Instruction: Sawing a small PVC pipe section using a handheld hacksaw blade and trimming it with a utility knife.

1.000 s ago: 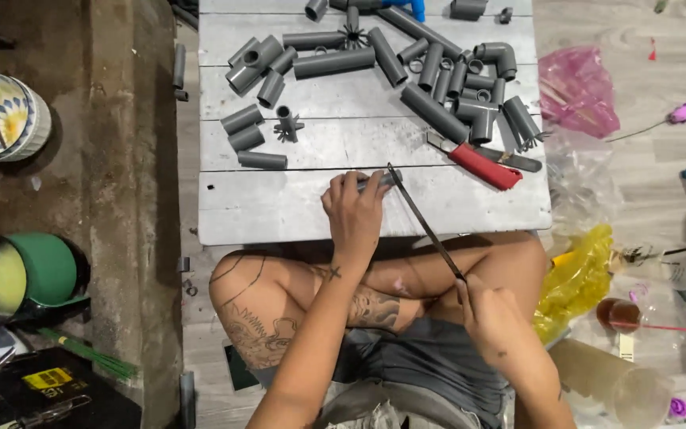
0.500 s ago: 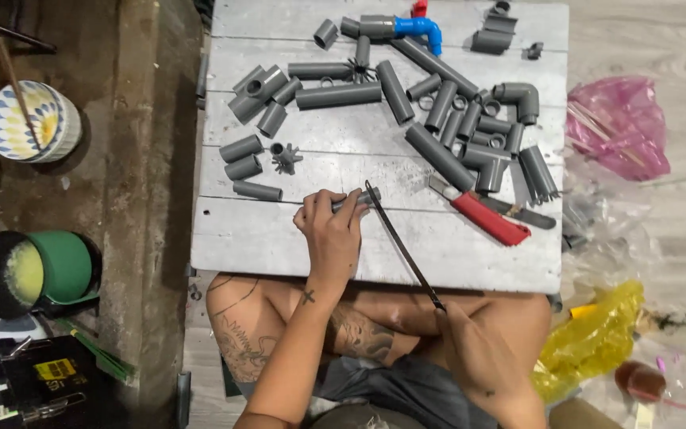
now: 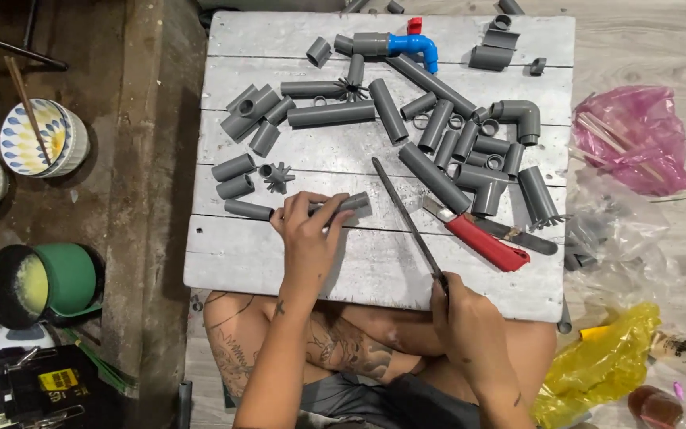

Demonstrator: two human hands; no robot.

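The left hand (image 3: 309, 238) lay on the worktop (image 3: 375, 270) with its fingers curled over a short grey pipe piece (image 3: 347, 206), pinning it flat against the boards. The pipe piece stuck out to the right of the fingertips, and another grey pipe (image 3: 248, 210) lay just beside the hand on its left. The right hand (image 3: 470, 322) sat at the near edge of the worktop, closed tightly around the handle of a thin dark file (image 3: 406, 218). The file ran up and to the left from that fist, its tip ending just right of the held pipe piece without clearly touching it.

Between the two hands and along the near edge, the worktop boards were bare, leaving open room. To the right of the file lay a red-handled cutter (image 3: 482, 241), close by the blade. Farther back, a crowd of grey pipe pieces and elbows (image 3: 454, 151) filled the middle and far boards, with a blue elbow fitting (image 3: 416, 48) near the far edge. Off the left edge stood a patterned bowl (image 3: 37, 137) and a green tub (image 3: 61, 278); off the right edge lay a pink bag (image 3: 633, 135) and a yellow bag (image 3: 597, 365).
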